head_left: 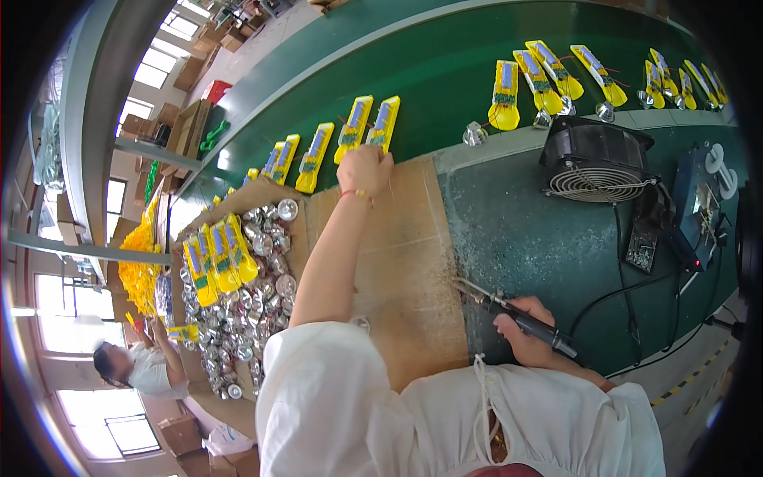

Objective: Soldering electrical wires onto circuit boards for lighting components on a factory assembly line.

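My left hand (pixel 364 169) reaches out over a cardboard sheet (pixel 413 262) to the green conveyor belt (pixel 445 71). Its fingers close on the near end of a yellow casing (pixel 383 121) with a blue strip and a green board, one of a row lying on the belt. My right hand (pixel 522 335) rests low on the green bench top (pixel 524 238) and grips a black-handled soldering iron (pixel 509 308). The iron's metal tip points left toward the cardboard's edge.
A cardboard box (pixel 238 195) at the left holds several silver reflector cups (pixel 254 302) and several yellow casings (pixel 214 258). More yellow casings (pixel 548 75) lie farther along the belt. A black fan (pixel 592 159), cables and a small station (pixel 699 207) stand at right. Another person (pixel 139 366) works at lower left.
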### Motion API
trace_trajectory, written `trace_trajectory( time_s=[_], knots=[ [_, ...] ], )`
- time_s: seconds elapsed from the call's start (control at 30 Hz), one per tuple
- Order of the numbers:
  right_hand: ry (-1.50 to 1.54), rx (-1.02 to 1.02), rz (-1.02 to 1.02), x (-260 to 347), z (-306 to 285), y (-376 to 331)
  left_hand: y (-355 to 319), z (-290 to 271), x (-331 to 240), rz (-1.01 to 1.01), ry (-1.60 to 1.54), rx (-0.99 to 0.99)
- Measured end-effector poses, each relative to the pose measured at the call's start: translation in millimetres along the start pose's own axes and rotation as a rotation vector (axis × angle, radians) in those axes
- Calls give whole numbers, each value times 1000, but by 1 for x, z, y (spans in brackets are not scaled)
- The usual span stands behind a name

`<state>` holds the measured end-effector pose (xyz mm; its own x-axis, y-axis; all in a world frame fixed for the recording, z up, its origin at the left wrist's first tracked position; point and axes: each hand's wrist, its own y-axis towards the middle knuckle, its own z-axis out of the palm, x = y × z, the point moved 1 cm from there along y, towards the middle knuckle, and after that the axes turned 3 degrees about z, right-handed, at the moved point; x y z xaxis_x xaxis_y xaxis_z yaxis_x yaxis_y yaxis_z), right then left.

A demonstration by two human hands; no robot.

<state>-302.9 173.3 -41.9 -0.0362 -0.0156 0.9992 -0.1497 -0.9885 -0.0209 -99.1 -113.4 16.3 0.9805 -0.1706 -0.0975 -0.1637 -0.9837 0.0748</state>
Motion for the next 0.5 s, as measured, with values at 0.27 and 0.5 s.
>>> trace_trajectory(
  time_s=[0.27, 0.5],
  knots=[
    [121, -83, 133, 17, 1, 3, -221, -26, -46, 176, -31, -115],
    [70, -115, 43, 22, -3, -8, -209, -56, 26, -170, -72, -382]
  ],
)
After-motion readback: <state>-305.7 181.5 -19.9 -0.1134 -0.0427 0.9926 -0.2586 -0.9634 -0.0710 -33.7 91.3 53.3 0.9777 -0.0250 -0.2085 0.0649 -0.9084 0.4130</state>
